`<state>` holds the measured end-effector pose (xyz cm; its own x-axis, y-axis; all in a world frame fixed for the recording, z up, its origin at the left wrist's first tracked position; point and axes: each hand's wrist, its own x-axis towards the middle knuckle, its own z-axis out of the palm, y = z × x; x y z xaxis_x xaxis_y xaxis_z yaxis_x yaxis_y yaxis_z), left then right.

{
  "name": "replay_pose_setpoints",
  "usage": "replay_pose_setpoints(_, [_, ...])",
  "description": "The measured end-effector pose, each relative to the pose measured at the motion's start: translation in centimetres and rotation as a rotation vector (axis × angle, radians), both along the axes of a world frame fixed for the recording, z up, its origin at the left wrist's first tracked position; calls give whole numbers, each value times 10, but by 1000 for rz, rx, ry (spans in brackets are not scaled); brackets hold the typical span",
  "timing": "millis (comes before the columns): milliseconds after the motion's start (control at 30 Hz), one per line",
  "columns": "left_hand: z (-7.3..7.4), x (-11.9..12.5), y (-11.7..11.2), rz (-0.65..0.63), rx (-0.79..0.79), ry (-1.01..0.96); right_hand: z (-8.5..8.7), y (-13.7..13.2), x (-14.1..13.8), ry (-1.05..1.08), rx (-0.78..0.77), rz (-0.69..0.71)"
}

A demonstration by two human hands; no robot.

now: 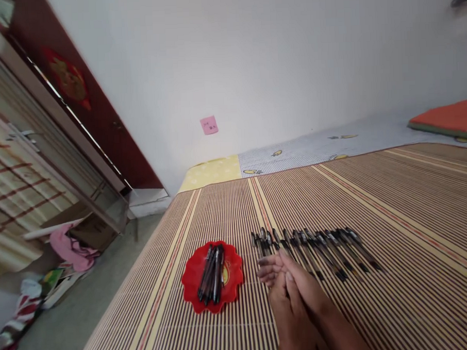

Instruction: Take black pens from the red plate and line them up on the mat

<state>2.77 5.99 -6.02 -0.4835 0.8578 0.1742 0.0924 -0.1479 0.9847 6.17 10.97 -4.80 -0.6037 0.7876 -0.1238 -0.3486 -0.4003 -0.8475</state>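
Observation:
My two hands rest together on the striped bamboo mat (396, 271), one laid over the other, with the fingers stretched out to the left. My right hand (300, 283) lies on top and my left hand (282, 309) sits under and in front of it. I see nothing held in either hand. The fingertips touch the near ends of a row of several dark pens (318, 251) laid side by side on the mat. To the left stands a red scalloped plate (192, 282) that holds several more dark pens (211, 274).
The mat covers a bed with a yellow and grey sheet (294, 154) against a white wall; an orange cushion (447, 116) lies at the far right. A pink note (208, 125) is stuck on the wall. Left of the bed are a cabinet (95, 114), the floor and scattered clothes (70, 249).

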Motion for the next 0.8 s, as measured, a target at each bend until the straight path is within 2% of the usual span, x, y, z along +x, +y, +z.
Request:
replay_pose_setpoints(67, [14, -19, -1, -54, 0, 115, -4, 2, -1, 7, 8, -68])
replay_pose_setpoints(133, [32, -52, -1, -19, -29, 243, -7, 7, 1, 11, 0, -137])
replay_pose_setpoints(200, [46, -93, -4, 139, -101, 417, -10, 13, 6, -3, -23, -197])
replay_pose_setpoints(267, [53, -133, -7, 359, -259, 576, -14, 19, 11, -20, -47, -265])
replay_pose_setpoints(300, [53, -150, -10, 419, -357, 633, -15, 21, 14, -21, -51, -289])
replay_pose_setpoints(367, [50, -172, -14, 442, -540, 751, -17, 25, 20, -12, -44, -320])
replay_pose_setpoints(467, [40, -181, -16, 401, -721, 865, -17, 28, 26, 17, -48, -347])
replay_pose_setpoints(633, [36, -178, -11, 398, -775, 878, -12, 30, 28, 38, -75, -386])
replay_pose_setpoints(700, [40, -177, -10, 415, -718, 826, -10, 32, 29, 48, -85, -394])
replay_pose_setpoints(800, [53, -165, -11, 353, -427, 581, -10, 33, 31, 77, -85, -394])
